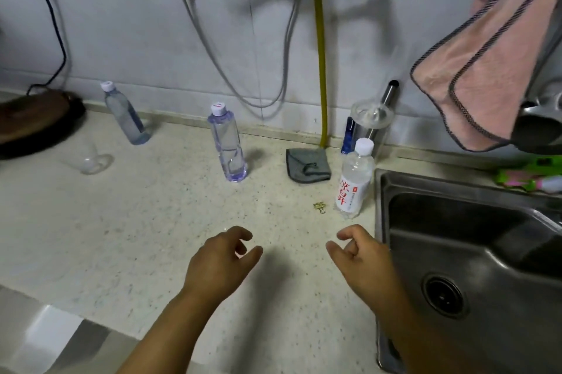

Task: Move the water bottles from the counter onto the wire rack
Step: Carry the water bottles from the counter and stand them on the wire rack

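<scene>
our left hand [223, 255] and right hand [359, 255] hover over the surface [152, 221], each grip loosely curled and empty. three bottles stand on it: one [124, 113] near the wall, one [227, 147] mid-surface, one [354, 180] just beside the sink [474, 240].

A folded grey cloth [308, 165] lies near the tiled wall, beside a yellow hose [320, 63]. A stainless steel sink [456, 185] sits right, under a hanging pink towel [486, 69].
</scene>
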Demonstrator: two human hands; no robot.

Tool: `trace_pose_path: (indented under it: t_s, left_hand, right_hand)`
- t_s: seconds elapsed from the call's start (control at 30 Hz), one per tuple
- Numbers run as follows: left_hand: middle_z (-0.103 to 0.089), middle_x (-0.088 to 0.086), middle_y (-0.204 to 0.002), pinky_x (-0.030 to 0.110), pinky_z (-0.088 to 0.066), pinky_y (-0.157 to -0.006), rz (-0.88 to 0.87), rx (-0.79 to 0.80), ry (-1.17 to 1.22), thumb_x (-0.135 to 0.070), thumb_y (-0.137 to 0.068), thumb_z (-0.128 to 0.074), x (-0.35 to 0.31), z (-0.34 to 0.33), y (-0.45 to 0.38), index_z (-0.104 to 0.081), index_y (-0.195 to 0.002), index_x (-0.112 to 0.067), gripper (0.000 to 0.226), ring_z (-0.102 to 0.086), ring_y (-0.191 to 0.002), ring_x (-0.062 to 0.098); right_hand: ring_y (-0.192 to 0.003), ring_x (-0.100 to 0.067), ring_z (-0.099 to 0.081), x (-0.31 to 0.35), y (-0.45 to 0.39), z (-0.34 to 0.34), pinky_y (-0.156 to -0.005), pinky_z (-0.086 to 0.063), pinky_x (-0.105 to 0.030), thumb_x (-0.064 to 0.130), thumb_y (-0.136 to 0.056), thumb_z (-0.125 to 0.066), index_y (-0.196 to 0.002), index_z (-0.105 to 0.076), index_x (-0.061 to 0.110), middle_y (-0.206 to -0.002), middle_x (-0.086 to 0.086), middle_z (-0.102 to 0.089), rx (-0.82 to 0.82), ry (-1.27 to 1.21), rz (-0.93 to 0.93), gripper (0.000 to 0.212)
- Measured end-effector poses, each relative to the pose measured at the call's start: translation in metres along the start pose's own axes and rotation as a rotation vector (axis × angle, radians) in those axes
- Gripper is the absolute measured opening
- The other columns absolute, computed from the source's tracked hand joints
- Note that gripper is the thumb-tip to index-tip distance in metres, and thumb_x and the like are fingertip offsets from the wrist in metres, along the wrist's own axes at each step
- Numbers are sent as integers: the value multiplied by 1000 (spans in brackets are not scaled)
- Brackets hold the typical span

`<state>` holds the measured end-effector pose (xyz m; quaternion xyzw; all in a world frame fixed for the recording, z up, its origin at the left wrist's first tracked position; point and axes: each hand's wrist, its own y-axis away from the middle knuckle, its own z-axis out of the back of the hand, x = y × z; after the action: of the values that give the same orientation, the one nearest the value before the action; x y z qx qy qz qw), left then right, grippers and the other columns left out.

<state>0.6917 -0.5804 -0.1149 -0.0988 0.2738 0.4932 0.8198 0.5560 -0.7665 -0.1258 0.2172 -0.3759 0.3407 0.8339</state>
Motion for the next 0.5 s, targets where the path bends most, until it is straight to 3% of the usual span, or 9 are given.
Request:
trace_pose_path:
  t_s: [0.17, 0.27, 0.4, 0.5]
  left_hand:
    - [-60, -14, -93, 25, -48, -67, -18, -1, 38, -52, -80, -59, 32, 15, -60, -55, -115, -31, 41, -59, -77, 2]
    - [-60, -8, -104, 26, -47, -66, -44, -28, 62, -55, -77, -62, 54, 32, -104, -51, -123, -27, 55, -58, -80, 7]
    - [-48, 4, -139, 41, -52, -89, -40, -41, 92, -62, -68, -67, 76, 56, -177, -35, -139, -21, 88, -56, -114, 23]
    - [-36, 7, -150, 49, -46, -98, -10, -12, 174, -62, -61, -71, 78, 59, -232, -25, -143, -20, 103, -47, -127, 29]
  right_hand:
    - [-63, -9, -56, 34, -36, -46, -65, -46, -23, 41, -85, -57, -107, -55, 21, -62, 8, -56, -60, 62, -35, 30]
    - [-57, -5, -52, 59, -52, -74, -60, -42, -19, 37, -85, -59, -106, -56, 17, -55, 9, -51, -117, 55, -69, 28]
    - [-54, -2, -52, 79, -66, -100, -61, -42, -18, 35, -85, -60, -106, -56, 17, -56, 12, -51, -181, 52, -122, 27]
    - [-58, -4, -54, 84, -67, -111, -57, -40, -14, 35, -85, -61, -103, -55, 21, -62, 9, -55, -202, 32, -186, 24]
